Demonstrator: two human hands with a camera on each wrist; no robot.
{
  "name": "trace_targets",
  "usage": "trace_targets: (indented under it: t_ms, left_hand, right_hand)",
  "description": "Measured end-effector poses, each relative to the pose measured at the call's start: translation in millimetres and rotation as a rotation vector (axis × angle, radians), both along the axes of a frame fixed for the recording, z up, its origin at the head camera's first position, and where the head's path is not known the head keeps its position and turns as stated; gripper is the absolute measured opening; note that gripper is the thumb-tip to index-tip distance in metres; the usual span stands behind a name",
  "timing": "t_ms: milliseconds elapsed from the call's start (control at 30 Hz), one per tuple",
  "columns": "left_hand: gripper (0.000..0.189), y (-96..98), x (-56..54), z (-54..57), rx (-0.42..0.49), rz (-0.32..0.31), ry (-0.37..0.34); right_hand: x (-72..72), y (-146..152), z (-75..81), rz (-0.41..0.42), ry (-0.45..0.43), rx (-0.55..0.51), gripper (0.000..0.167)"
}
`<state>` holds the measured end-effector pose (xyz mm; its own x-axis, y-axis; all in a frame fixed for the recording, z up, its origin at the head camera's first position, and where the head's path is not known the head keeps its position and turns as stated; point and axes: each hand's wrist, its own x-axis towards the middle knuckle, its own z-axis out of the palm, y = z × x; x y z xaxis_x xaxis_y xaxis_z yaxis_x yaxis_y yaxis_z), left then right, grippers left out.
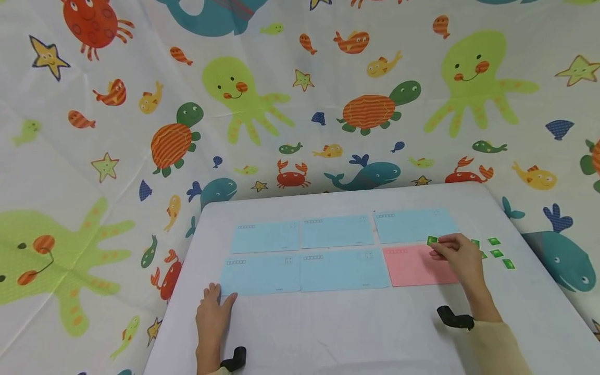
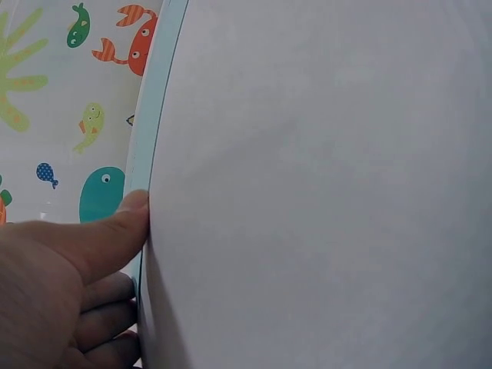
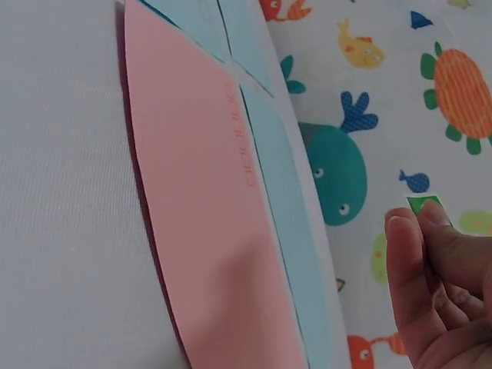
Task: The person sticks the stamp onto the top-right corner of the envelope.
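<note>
Between thumb and fingers my right hand (image 1: 461, 258) pinches a small green stamp (image 1: 432, 240), held above the pink envelope (image 1: 408, 268). In the right wrist view the stamp (image 3: 423, 204) shows partly behind the fingertips. My left hand (image 1: 213, 312) rests at the near left corner of a blue envelope (image 1: 260, 276), thumb and fingers relaxed. In the left wrist view the thumb of that hand (image 2: 69, 269) lies at the edge of the blue envelope (image 2: 157, 92). Several more green stamps (image 1: 497, 253) lie right of the pink envelope, some partly hidden by my right hand.
Other blue envelopes (image 1: 344, 271) lie in two rows with the pink one on the white table (image 1: 328, 333). Small printed boxes mark their corners. Behind the table hangs a cloth (image 1: 272, 47) printed with sea animals.
</note>
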<state>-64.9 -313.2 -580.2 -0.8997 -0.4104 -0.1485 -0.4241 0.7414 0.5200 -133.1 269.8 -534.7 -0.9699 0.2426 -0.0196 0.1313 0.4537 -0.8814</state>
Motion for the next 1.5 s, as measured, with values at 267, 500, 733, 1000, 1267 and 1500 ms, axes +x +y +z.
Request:
trace_targets:
  t_ms: [267, 500, 733, 1000, 1267, 1500]
  left_hand:
    - [0.073, 1.0, -1.1, 3.5, 0.04, -0.015, 0.007]
    - [0.073, 1.5, -2.1, 1.3, 0.047, -0.021, 0.02]
    - [0.073, 0.8, -0.6, 0.8, 0.04, -0.03, 0.024]
    - [0.073, 0.5, 1.8, 2.5, 0.029, -0.02, 0.023]
    - [0.072, -0.3, 4.2, 3.0, 0.015, -0.022, 0.025]
    - [0.073, -1.1, 4.3, 1.6, 0.036, -0.011, 0.03]
  right_hand:
    - [-9.6, -13, 0.8, 0.046, 0.009, -0.04, 0.033]
    - [-12.9, -22, 0.9, 0.04, 0.013, -0.034, 0.041]
    - [-11.8, -31, 8.3, 0.024, -0.053, -0.062, 0.047]
    - [-10.8, -40, 13.4, 0.034, -0.059, -0.149, 0.045]
    - [-13.1, -52, 16.1, 0.055, -0.043, -0.223, 0.045]
    - [-16.1, -61, 16.7, 0.075, -0.024, -0.21, 0.043]
